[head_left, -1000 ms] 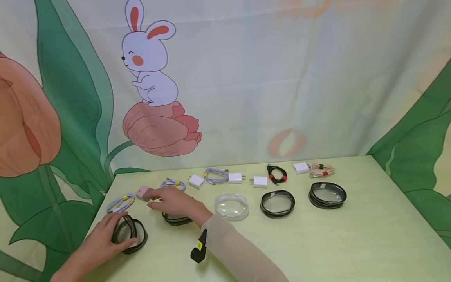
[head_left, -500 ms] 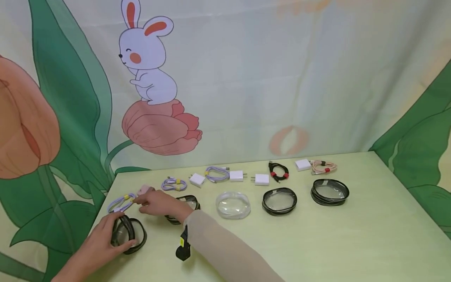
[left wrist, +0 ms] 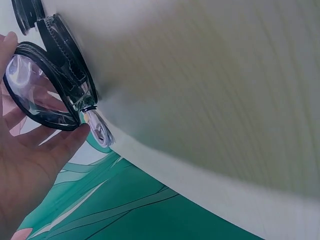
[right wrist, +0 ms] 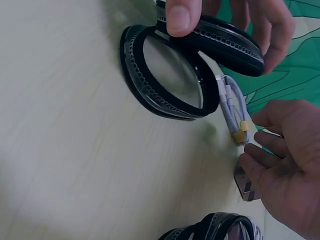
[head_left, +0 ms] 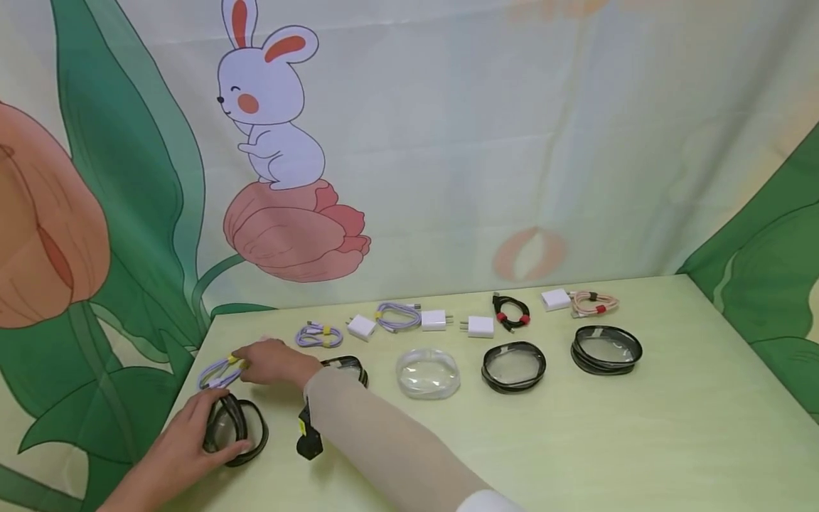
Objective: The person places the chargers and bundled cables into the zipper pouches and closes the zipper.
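Observation:
At the left of the table, my left hand (head_left: 182, 441) grips the raised lid of a round clear zip pouch (head_left: 252, 437) with black trim. The lid (right wrist: 225, 45) stands tilted up from the base, thumb on one side and fingers on the other, in the right wrist view. Just behind it lies a coiled lilac charging cable (right wrist: 230, 107) with yellow ties. My right hand (right wrist: 290, 155) has bent, parted fingers right at the cable's tied end, nothing between them. Beside its thumb sits a pink charger plug (right wrist: 244, 182), mostly hidden by the hand in the head view.
A second black-trimmed pouch (head_left: 352, 366) lies partly under my right forearm. Farther right are a clear pouch (head_left: 427, 373) and black-trimmed pouches (head_left: 514, 366). Along the back edge lie white plugs (head_left: 480, 326), lilac cables (head_left: 318, 335), a black cable (head_left: 512, 311) and a pink cable (head_left: 595, 304).
My right hand has moved left from the pink plug to the lilac cable's near end. My left hand keeps its hold on the pouch lid.

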A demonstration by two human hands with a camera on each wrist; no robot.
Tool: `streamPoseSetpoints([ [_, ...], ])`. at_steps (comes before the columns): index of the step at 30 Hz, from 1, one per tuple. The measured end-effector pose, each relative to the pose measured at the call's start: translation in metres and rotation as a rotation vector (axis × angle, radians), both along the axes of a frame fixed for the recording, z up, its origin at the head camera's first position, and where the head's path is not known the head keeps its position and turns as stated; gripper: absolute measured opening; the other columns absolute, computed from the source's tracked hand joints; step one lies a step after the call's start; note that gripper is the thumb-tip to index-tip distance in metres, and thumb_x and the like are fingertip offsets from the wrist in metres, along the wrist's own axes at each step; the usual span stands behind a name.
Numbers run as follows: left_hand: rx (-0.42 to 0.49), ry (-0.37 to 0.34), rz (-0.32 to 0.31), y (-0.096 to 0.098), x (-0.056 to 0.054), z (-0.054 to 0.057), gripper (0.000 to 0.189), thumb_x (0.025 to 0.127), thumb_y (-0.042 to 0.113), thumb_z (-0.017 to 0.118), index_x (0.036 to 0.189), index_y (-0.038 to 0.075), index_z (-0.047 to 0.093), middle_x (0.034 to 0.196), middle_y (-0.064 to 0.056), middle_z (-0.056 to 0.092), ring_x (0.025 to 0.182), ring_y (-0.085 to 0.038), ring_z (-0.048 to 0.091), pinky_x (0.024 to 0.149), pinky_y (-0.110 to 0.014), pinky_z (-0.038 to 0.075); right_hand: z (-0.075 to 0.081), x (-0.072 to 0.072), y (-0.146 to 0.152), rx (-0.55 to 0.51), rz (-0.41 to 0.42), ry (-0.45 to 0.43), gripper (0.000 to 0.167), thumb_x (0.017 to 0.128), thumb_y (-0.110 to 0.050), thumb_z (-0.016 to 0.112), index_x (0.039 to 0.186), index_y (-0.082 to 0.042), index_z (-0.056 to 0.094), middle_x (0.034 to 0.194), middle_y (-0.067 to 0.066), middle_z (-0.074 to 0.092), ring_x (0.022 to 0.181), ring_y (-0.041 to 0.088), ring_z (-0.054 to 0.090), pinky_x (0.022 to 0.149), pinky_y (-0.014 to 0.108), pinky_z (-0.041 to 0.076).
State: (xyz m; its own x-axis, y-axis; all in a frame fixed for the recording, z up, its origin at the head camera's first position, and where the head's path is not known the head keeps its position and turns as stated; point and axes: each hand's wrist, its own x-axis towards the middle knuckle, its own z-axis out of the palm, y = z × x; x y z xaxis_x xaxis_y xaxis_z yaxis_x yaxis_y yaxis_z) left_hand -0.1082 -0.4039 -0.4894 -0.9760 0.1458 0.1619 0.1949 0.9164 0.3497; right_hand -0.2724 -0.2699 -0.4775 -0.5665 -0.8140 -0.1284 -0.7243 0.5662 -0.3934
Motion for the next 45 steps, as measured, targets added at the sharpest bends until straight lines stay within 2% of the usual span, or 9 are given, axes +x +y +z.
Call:
streamPoseSetpoints([
  [3, -0.002, 0.012, -0.002, 0.001, 0.001, 0.0, 0.09, 0.078, 0.041, 0.088, 0.14, -0.002, 0.04, 0.136, -0.032, 0.045, 0.124, -0.054, 0.047, 0.092, -0.069, 0.045, 0.001, 0.003, -0.007, 0.07, -0.017, 0.005, 0.053, 0.102, -0.032, 0.057, 0.154, -0.035, 0.045, 0.133, -0.018, 0.063, 0.094, 0.003, 0.051, 0.095, 0.024, 0.034],
  [9, -0.012, -0.02, 0.007, 0.001, 0.001, 0.001, 0.089, 0.079, 0.045, 0.086, 0.14, -0.002, 0.042, 0.139, -0.032, 0.044, 0.126, -0.055, 0.045, 0.094, -0.07, 0.043, -0.002, 0.008, -0.015, 0.189, -0.015, -0.05, 0.052, 0.104, -0.034, 0.057, 0.153, -0.045, 0.042, 0.144, -0.023, 0.053, 0.111, -0.001, 0.052, 0.095, 0.018, 0.036],
  [13, -0.022, 0.003, -0.006, 0.002, 0.001, 0.0, 0.087, 0.079, 0.045, 0.087, 0.139, -0.002, 0.045, 0.139, -0.032, 0.045, 0.125, -0.055, 0.047, 0.092, -0.07, 0.045, -0.004, 0.006, -0.013, 0.213, -0.014, -0.066, 0.048, 0.104, -0.033, 0.057, 0.15, -0.045, 0.047, 0.143, -0.023, 0.053, 0.121, -0.003, 0.05, 0.101, 0.019, 0.036],
  [21, -0.008, 0.0, -0.026, 0.002, 0.002, -0.001, 0.084, 0.079, 0.044, 0.086, 0.138, -0.001, 0.046, 0.136, -0.028, 0.047, 0.122, -0.052, 0.05, 0.091, -0.066, 0.048, -0.007, -0.011, 0.008, 0.053, 0.114, 0.015, 0.045, 0.097, -0.021, 0.07, 0.14, -0.032, 0.063, 0.133, -0.017, 0.065, 0.12, -0.004, 0.054, 0.117, 0.029, 0.023],
  [26, -0.007, 0.004, -0.029, 0.001, 0.0, 0.001, 0.083, 0.08, 0.043, 0.086, 0.138, -0.001, 0.046, 0.137, -0.028, 0.047, 0.122, -0.051, 0.051, 0.09, -0.066, 0.048, -0.013, -0.021, 0.017, -0.048, 0.157, 0.021, 0.055, 0.089, -0.023, 0.081, 0.141, -0.024, 0.062, 0.134, -0.011, 0.065, 0.123, 0.001, 0.053, 0.12, 0.026, 0.021],
  [31, -0.005, -0.02, -0.02, 0.002, -0.001, 0.003, 0.084, 0.081, 0.046, 0.085, 0.139, 0.0, 0.046, 0.138, -0.028, 0.046, 0.123, -0.051, 0.05, 0.09, -0.066, 0.048, -0.019, -0.024, 0.013, -0.027, 0.153, 0.033, 0.071, 0.087, -0.03, 0.083, 0.15, -0.023, 0.053, 0.149, -0.012, 0.053, 0.141, 0.002, 0.041, 0.121, 0.026, 0.021],
  [34, -0.01, -0.02, -0.015, 0.002, 0.0, 0.005, 0.084, 0.081, 0.047, 0.084, 0.139, 0.0, 0.045, 0.138, -0.028, 0.046, 0.124, -0.051, 0.05, 0.091, -0.066, 0.048, -0.021, -0.023, 0.008, -0.018, 0.113, 0.069, 0.078, 0.086, -0.033, 0.084, 0.154, -0.026, 0.046, 0.154, -0.011, 0.048, 0.145, 0.003, 0.036, 0.125, 0.036, 0.012],
  [39, -0.01, 0.007, -0.02, 0.004, 0.0, 0.006, 0.084, 0.079, 0.044, 0.086, 0.138, -0.001, 0.046, 0.137, -0.028, 0.047, 0.123, -0.051, 0.051, 0.091, -0.065, 0.048, -0.018, -0.017, 0.002, 0.03, 0.077, 0.119, 0.075, 0.09, -0.036, 0.08, 0.155, -0.028, 0.044, 0.152, -0.011, 0.049, 0.142, 0.003, 0.04, 0.125, 0.045, 0.01],
  [45, -0.009, 0.009, -0.023, 0.001, -0.001, 0.003, 0.086, 0.079, 0.046, 0.086, 0.139, 0.0, 0.046, 0.137, -0.027, 0.048, 0.122, -0.05, 0.052, 0.091, -0.065, 0.048, -0.018, -0.01, -0.003, 0.093, 0.054, 0.161, 0.069, 0.088, -0.046, 0.078, 0.15, -0.031, 0.051, 0.141, -0.01, 0.056, 0.132, 0.004, 0.047, 0.122, 0.039, 0.02],
])
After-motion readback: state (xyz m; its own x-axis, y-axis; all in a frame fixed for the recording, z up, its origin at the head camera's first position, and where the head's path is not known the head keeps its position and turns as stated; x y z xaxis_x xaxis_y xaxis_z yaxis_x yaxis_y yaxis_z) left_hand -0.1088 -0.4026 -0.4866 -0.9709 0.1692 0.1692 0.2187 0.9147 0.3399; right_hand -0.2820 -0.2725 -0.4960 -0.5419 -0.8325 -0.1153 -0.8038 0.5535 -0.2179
